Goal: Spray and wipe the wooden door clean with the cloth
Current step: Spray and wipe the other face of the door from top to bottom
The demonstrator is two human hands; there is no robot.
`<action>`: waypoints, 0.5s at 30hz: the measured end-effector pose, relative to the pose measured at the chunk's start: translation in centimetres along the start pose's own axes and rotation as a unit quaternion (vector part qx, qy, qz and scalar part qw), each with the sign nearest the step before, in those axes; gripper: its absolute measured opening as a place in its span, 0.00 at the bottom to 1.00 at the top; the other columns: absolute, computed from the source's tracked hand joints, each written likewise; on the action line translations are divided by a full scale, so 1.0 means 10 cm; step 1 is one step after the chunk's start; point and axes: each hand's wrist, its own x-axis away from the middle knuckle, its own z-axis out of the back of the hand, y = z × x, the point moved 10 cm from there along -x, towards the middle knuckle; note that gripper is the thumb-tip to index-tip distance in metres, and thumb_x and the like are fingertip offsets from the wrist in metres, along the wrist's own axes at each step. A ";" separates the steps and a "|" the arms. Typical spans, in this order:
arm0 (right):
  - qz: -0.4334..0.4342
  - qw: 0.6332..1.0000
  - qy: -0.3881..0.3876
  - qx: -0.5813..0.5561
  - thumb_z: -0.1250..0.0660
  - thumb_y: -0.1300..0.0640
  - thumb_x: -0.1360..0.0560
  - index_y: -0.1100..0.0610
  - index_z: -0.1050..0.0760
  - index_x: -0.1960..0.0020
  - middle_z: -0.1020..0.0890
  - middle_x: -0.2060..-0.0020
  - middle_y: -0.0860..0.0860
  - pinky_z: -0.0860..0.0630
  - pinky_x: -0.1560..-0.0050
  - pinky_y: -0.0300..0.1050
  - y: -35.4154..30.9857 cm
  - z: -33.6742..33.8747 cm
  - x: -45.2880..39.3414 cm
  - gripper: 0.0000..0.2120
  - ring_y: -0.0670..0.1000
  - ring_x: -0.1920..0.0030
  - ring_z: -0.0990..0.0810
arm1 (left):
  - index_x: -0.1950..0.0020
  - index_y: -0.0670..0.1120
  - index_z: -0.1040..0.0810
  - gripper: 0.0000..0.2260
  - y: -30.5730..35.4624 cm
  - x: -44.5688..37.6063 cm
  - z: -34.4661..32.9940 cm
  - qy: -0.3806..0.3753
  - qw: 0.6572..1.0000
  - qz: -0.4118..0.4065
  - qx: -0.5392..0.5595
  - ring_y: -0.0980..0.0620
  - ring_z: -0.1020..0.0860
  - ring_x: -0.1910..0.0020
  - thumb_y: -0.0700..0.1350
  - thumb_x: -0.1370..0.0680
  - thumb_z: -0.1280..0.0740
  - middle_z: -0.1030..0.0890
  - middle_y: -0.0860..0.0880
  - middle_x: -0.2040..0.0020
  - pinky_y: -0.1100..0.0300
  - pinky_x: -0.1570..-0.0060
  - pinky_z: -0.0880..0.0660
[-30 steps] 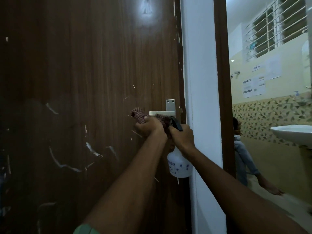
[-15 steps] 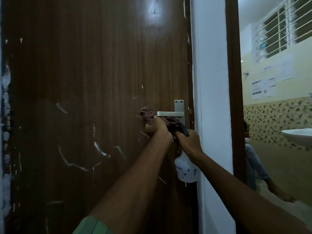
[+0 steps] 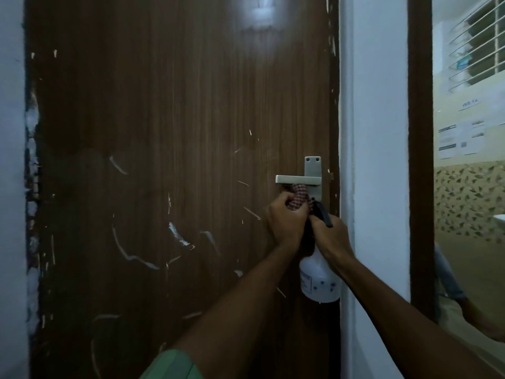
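From the head camera, the wooden door [image 3: 169, 160] fills the view, with pale scratches and smears low down. The left hand [image 3: 284, 222] squeezes the checked cloth [image 3: 299, 196] just under the metal handle [image 3: 297, 179]. The right hand [image 3: 332, 237] grips the spray bottle [image 3: 318, 283] right beside it (both hands are touching). So close together, a squirt could hit the fingers, not the wood, and the wet bottle might slip.

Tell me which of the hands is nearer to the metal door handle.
Left. The left hand, gripping the cloth, is just under the door handle; the right hand holds the spray bottle lower.
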 end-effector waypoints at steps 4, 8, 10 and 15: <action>0.013 1.000 0.004 -0.001 0.36 0.54 0.18 0.60 0.19 0.52 0.16 0.56 0.63 0.20 0.53 0.59 0.02 -0.03 -0.03 0.12 0.63 0.53 0.17 | 0.39 0.43 0.17 0.12 0.25 -0.15 -0.16 -0.086 0.954 -0.224 -0.182 0.49 0.17 0.50 0.45 0.20 0.27 0.16 0.43 0.43 0.54 0.52 0.18; -0.001 1.000 0.017 -0.025 0.36 0.54 0.18 0.63 0.19 0.50 0.16 0.55 0.63 0.22 0.54 0.54 0.12 -0.02 -0.04 0.13 0.63 0.53 0.18 | 0.41 0.39 0.18 0.12 0.27 -0.08 -0.27 -0.092 0.910 -0.320 -0.247 0.45 0.16 0.57 0.43 0.21 0.26 0.17 0.38 0.44 0.54 0.61 0.17; -0.014 0.999 0.020 -0.039 0.36 0.54 0.18 0.60 0.17 0.51 0.15 0.57 0.60 0.20 0.50 0.54 0.20 -0.03 -0.01 0.12 0.58 0.53 0.16 | 0.41 0.39 0.19 0.13 0.27 -0.07 -0.30 -0.111 0.871 -0.393 -0.272 0.46 0.17 0.60 0.43 0.22 0.25 0.18 0.38 0.46 0.56 0.65 0.18; -0.039 0.996 0.035 -0.070 0.34 0.57 0.19 0.58 0.16 0.53 0.13 0.59 0.55 0.20 0.46 0.53 0.32 -0.05 0.08 0.10 0.55 0.53 0.15 | 0.35 0.38 0.22 0.16 0.32 -0.09 -0.30 -0.180 0.771 -0.502 -0.349 0.48 0.18 0.57 0.45 0.19 0.29 0.18 0.39 0.45 0.58 0.61 0.23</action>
